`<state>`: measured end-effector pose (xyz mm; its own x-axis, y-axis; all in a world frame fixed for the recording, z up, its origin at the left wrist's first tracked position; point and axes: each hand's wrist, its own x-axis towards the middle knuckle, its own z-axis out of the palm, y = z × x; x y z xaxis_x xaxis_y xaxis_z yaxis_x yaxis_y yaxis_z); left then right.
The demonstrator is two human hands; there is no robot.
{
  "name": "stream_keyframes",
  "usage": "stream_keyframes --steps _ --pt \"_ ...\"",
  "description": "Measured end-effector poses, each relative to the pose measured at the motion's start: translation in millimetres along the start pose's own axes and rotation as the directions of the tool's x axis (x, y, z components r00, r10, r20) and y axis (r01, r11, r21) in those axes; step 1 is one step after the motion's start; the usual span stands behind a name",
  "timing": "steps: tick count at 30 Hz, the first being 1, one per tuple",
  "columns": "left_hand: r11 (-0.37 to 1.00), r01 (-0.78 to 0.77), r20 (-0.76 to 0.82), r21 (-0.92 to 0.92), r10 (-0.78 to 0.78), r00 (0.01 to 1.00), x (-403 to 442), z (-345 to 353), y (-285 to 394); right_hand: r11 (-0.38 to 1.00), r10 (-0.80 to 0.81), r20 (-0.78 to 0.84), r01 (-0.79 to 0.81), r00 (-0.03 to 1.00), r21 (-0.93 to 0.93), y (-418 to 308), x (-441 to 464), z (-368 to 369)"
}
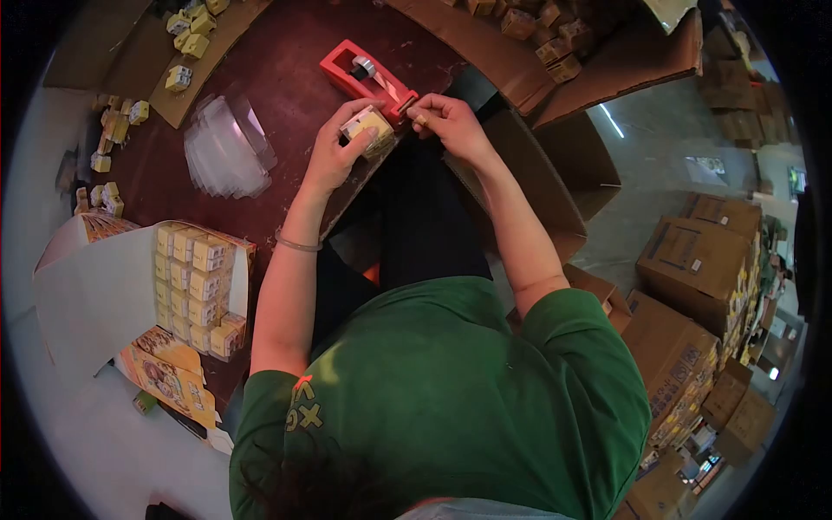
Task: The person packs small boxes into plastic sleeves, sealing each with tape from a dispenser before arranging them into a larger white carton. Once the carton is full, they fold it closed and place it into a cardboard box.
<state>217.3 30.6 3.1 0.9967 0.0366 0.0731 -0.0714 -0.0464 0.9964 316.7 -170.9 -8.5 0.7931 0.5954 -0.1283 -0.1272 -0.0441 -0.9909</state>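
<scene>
My left hand is closed around a small pale-yellow box, thumb on its near face. Just beyond the box lies a red tape dispenser with a roll of tape on it. At the dispenser's near end my right hand has its thumb and fingertips pinched together. Whatever is between those fingertips is too small to make out. Both hands are over the table's near edge, above my lap.
The dark red table carries a stack of clear plastic sheets. At left, an open printed carton holds rows of small boxes. More yellow boxes lie at the far left. Open cardboard boxes stand at right.
</scene>
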Motion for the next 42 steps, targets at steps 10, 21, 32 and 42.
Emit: stream_keyframes --steps 10,21,32,42 --pt "1.000 0.020 -0.157 -0.019 -0.023 0.987 -31 -13 7 0.996 -0.041 0.045 0.038 0.998 0.075 6 -37 24" --pt "0.988 0.074 -0.184 -0.135 -0.098 0.978 -35 -15 10 0.997 -0.075 0.019 0.075 0.997 0.026 -13 -21 81" --pt "0.517 -0.221 -0.346 -0.827 -0.157 0.925 -62 9 13 0.998 -0.053 -0.091 0.049 0.994 -0.045 10 -50 111" --pt "0.995 -0.031 -0.136 -0.092 0.018 0.990 -22 -28 6 0.507 -0.592 0.252 0.597 0.766 -0.622 -50 -13 61"
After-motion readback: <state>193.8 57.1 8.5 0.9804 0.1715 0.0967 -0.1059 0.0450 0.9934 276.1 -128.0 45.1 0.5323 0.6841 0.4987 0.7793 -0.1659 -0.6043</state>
